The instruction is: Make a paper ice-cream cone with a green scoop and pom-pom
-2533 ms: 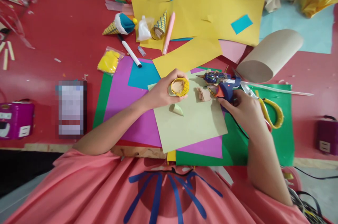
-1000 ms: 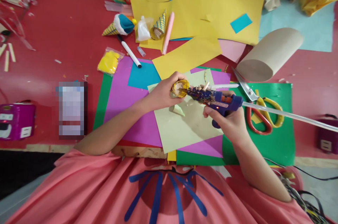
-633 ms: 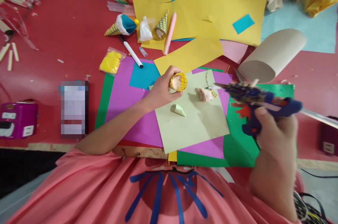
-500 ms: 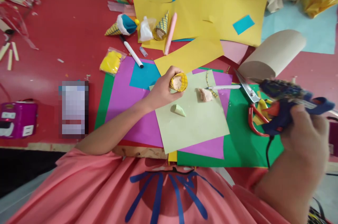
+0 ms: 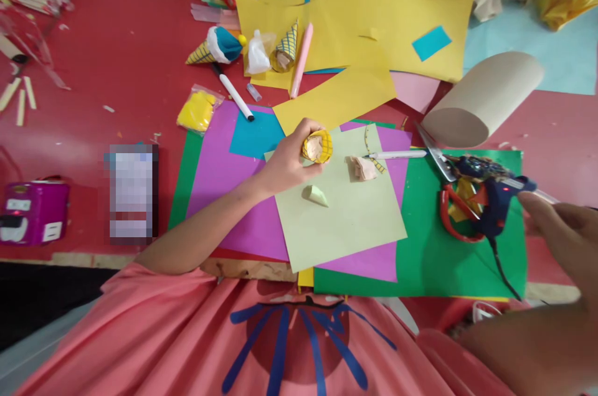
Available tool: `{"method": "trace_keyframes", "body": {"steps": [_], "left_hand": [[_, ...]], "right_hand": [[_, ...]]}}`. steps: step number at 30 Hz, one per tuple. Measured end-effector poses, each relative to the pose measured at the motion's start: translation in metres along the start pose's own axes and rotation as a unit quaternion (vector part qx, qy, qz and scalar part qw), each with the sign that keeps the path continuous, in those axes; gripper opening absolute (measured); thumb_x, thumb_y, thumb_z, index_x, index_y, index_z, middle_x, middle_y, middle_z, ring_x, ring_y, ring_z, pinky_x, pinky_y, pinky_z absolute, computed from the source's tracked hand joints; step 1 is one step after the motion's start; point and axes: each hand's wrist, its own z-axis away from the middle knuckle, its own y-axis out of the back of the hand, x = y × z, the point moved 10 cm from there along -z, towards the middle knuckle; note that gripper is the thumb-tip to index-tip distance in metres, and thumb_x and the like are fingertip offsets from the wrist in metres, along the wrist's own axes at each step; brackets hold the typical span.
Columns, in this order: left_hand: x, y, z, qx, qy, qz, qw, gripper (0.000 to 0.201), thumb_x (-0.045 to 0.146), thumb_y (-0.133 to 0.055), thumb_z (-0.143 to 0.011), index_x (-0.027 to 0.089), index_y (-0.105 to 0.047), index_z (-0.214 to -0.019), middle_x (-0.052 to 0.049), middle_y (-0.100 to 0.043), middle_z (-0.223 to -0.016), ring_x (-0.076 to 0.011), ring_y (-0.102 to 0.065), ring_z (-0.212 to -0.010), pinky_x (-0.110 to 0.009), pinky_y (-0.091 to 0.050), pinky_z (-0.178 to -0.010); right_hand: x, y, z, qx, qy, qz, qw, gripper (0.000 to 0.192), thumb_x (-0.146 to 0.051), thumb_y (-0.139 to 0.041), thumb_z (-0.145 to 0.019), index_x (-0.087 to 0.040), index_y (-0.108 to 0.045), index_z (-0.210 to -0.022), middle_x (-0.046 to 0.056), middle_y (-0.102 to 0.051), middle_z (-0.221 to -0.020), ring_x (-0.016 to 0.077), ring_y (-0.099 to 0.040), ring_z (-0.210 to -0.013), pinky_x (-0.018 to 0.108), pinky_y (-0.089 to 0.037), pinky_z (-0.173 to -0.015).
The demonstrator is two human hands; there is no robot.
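Observation:
My left hand (image 5: 286, 162) grips a small yellow paper cone (image 5: 318, 147) with pale stuffing in its mouth, held above the light green sheet (image 5: 348, 215). A blue glue gun (image 5: 490, 187) lies on the green sheet (image 5: 434, 259) at the right, resting over the scissors (image 5: 451, 197) with red and yellow handles. My right hand (image 5: 567, 237) hovers just right of the glue gun with fingers apart, holding nothing. A crumpled pale paper wad (image 5: 360, 167) and a small folded green piece (image 5: 316, 195) lie on the light green sheet.
A white pen (image 5: 396, 154) lies right of the wad. Finished paper cones (image 5: 215, 47), a black-tipped marker (image 5: 233, 92), a yellow bag (image 5: 197, 111) and yellow sheets (image 5: 374, 4) sit farther back. A cardboard tube (image 5: 481, 100) lies at the right. A purple device (image 5: 32, 212) stands at the left.
My right hand carried the glue gun from the cone's mouth away to the right, laid it on the green sheet over the scissors and let go. The left hand kept holding the cone.

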Motion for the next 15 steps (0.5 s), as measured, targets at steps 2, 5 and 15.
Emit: {"method": "trace_keyframes", "body": {"steps": [2,5,15], "left_hand": [[-0.001,0.000,0.000,0.003,0.002,-0.001,1.000,0.035,0.017,-0.064,-0.077,0.024,-0.044,-0.105,0.001,-0.054,-0.093,-0.0141,-0.056,-0.081,-0.032,-0.049,-0.072],[0.000,0.001,0.000,0.011,-0.003,-0.002,1.000,0.035,0.018,-0.065,-0.076,0.024,-0.044,-0.105,0.001,-0.054,-0.093,-0.0138,-0.056,-0.081,-0.030,-0.048,-0.072],[0.000,0.001,0.002,0.009,-0.014,-0.003,1.000,0.037,0.017,-0.064,-0.077,0.024,-0.043,-0.106,0.000,-0.055,-0.094,-0.0140,-0.057,-0.082,-0.030,-0.048,-0.072]], "right_hand": [[-0.025,-0.010,0.010,-0.018,-0.041,0.021,0.999,0.032,-0.058,-0.056,-0.087,-0.030,-0.064,-0.074,0.006,-0.066,-0.067,0.0240,-0.055,-0.053,0.041,-0.036,-0.051],[-0.125,-0.035,0.021,-0.007,0.189,-0.039,0.981,0.018,-0.041,-0.058,-0.090,-0.025,-0.063,-0.095,0.011,-0.070,-0.099,0.0312,-0.065,-0.093,0.045,-0.050,-0.078],[-0.200,-0.107,0.015,0.004,0.348,0.044,0.936,0.011,-0.026,-0.052,-0.091,-0.020,-0.060,-0.097,0.012,-0.069,-0.097,0.0292,-0.058,-0.093,0.041,-0.045,-0.080]]}}
